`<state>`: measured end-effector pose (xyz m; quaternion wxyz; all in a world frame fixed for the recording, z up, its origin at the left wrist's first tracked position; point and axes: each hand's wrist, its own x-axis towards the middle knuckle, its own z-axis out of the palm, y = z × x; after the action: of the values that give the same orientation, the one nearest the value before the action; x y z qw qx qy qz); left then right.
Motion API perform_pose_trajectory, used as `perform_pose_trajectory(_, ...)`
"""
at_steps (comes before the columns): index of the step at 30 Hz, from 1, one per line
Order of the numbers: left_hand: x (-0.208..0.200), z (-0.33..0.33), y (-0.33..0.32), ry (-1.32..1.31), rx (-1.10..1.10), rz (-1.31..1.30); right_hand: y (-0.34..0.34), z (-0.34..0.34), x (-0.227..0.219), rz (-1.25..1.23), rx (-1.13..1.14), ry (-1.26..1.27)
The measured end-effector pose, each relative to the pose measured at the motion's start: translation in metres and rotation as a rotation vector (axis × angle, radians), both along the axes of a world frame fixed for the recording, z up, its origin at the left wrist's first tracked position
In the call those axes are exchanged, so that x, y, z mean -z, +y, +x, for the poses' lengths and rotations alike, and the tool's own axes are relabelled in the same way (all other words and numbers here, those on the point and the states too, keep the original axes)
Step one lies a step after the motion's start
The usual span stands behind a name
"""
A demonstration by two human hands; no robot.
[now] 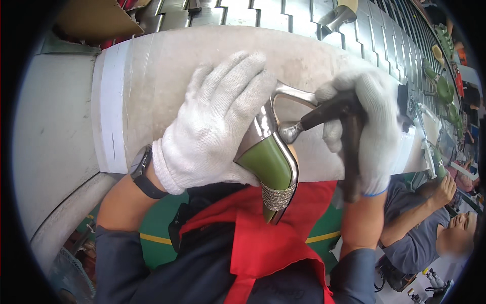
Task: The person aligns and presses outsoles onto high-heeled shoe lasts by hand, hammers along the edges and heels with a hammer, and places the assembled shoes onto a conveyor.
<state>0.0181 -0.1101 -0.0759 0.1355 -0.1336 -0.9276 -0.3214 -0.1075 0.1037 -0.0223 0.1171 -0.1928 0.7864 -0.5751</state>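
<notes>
My left hand (212, 116), in a white knit glove, is closed over a high-heeled shoe (268, 157) and steadies it at the near edge of the work board. The shoe has a green inside, shiny pewter-coloured edges, a slim metallic heel (296, 94) towards the right and a glittering stone-covered band (278, 196) at its lower end. My right hand (374, 121), also gloved, grips a dark hammer (329, 110). Its rounded metal face lies against or just over the shoe's edge, below the heel; I cannot tell whether they touch.
Under my hands is a pale worn board (167, 66). Beyond it runs a metal slat conveyor (238, 14) with another metallic shoe (338, 17) on it. A cardboard box (96, 17) stands far left. At right, a co-worker (420, 223) sits near several green shoes (445, 91).
</notes>
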Motion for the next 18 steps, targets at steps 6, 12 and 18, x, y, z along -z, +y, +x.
perform_pose_trajectory(6, -0.003, 0.001, 0.001, -0.006, 0.019, -0.018, -0.009, 0.005, -0.017, -0.147, 0.078, -0.286)
perform_pose_trajectory(12, -0.003, -0.004, -0.002, -0.012, 0.053, -0.028, -0.020, -0.022, -0.015, -0.146, -0.033, -0.359)
perform_pose_trajectory(18, -0.003, -0.001, 0.000, 0.022, 0.028, -0.072, 0.006, -0.024, -0.013, -0.069, -0.142, -0.410)
